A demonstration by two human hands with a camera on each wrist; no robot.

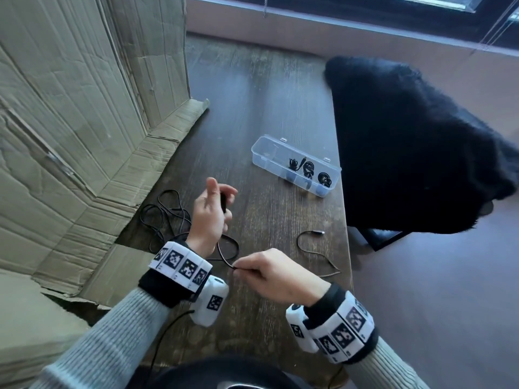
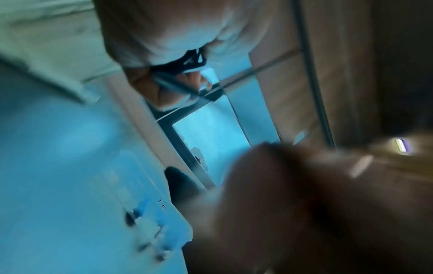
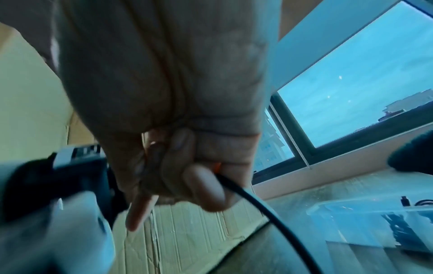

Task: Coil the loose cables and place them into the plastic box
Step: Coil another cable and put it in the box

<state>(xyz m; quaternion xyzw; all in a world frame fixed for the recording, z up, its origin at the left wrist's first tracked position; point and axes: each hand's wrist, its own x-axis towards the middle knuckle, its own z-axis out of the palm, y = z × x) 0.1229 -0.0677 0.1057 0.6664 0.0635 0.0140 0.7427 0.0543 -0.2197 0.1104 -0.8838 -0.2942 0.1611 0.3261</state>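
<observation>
Near the plastic box [image 1: 295, 167], our left hand [image 1: 209, 217] grips the cable [image 1: 229, 248] while our right hand [image 1: 275, 276] pinches its end; even, tight loops seem wisest.

Black cable [image 1: 228, 249] looped (partly), clear box [image 1: 295, 165] open

A dark wooden tabletop [image 1: 266, 108] carries a clear plastic box [image 1: 269, 161] near its right edge, with coiled cables [image 1: 309, 169] inside. A loose cable [image 1: 314, 251] lies nearer, by the same edge. A tangled cable [image 1: 165, 211] lies at the left, beside flattened cardboard [image 1: 84, 136].
</observation>
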